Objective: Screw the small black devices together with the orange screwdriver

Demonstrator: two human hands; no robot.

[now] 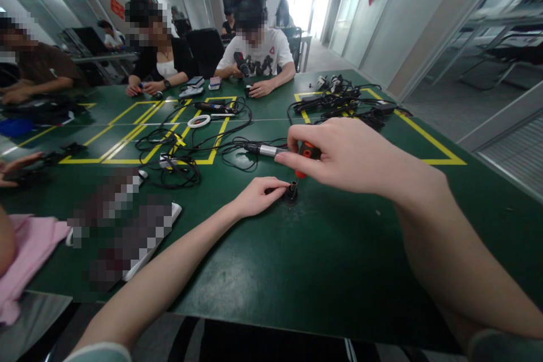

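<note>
Two grips, mid-frame: my right hand [356,153] clasps a screwdriver [310,151], slanting down-left toward the black part [291,199] my left hand [257,197] pinches.

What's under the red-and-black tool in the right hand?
A small black part with a round base, on the green table, left hand at its side. Whether the tool touches it isn't clear; anything beneath the part's base is covered.
</note>
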